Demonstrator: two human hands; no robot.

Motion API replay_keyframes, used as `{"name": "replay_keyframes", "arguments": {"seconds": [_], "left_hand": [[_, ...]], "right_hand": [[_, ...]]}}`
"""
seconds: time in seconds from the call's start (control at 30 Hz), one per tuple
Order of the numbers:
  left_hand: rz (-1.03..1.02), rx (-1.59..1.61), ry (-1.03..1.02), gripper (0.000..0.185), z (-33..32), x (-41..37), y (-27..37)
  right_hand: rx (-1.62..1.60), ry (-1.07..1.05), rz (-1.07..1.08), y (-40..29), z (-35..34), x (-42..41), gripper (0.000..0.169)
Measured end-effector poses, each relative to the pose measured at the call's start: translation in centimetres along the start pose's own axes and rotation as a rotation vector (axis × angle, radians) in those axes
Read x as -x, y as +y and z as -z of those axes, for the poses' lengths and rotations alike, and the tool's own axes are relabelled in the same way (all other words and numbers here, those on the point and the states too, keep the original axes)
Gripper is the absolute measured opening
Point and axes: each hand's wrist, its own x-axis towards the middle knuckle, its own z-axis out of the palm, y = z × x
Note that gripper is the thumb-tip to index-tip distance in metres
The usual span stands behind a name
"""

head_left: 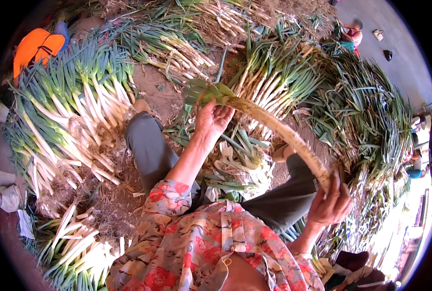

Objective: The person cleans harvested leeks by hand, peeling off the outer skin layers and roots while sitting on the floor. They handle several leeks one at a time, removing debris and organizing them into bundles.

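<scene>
A single large leek [279, 125] with a soil-stained white stalk spans the space between my hands, its stalk bowed. My left hand [214, 118] holds it at the green end, where the leaves [206, 91] fan out to the left. Around the stalk's lower end, the fingers of my right hand [330, 207] are closed; the root tip is hidden by them. Below, between my knees, lies a heap of stripped leaves and pale peelings [243, 163]. Just beyond the held stalk is a pile of unpeeled leeks [274, 80].
Cleaned white leeks [88, 98] lie in a wide pile at left, roots inward; more [77, 254] lie at lower left. A tied bundle [186, 54] sits ahead. Dark-leaved leeks [361, 109] are heaped at right. An orange cloth [37, 47] is at upper left. A person [352, 34] sits at upper right.
</scene>
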Motion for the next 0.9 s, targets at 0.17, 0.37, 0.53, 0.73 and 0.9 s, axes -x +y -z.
{"name": "replay_keyframes", "arguments": {"seconds": [0.17,0.37,0.53,0.73,0.9], "left_hand": [[-0.187,-0.354,-0.095,0.036,-2.9,-1.0,3.7],[-0.437,-0.799,-0.142,0.024,-5.7,-1.0,6.3],[-0.537,-0.958,-0.209,0.026,-3.3,-1.6,7.9],[-0.647,-1.091,-0.033,0.021,-2.4,-3.0,8.8],[-0.583,-0.76,-0.016,0.022,-4.1,-3.4,11.8]], "right_hand": [[-0.446,-0.589,-0.362,-2.9,-4.4,4.9,0.045],[-1.404,-0.797,-0.73,-8.0,-13.4,2.1,0.047],[-1.668,-0.948,-0.71,-18.2,-19.3,-6.4,0.065],[-1.871,-0.569,-1.085,-23.5,-19.4,-5.6,0.015],[-1.592,-0.769,-1.155,-15.1,-17.3,-0.7,0.022]]}}
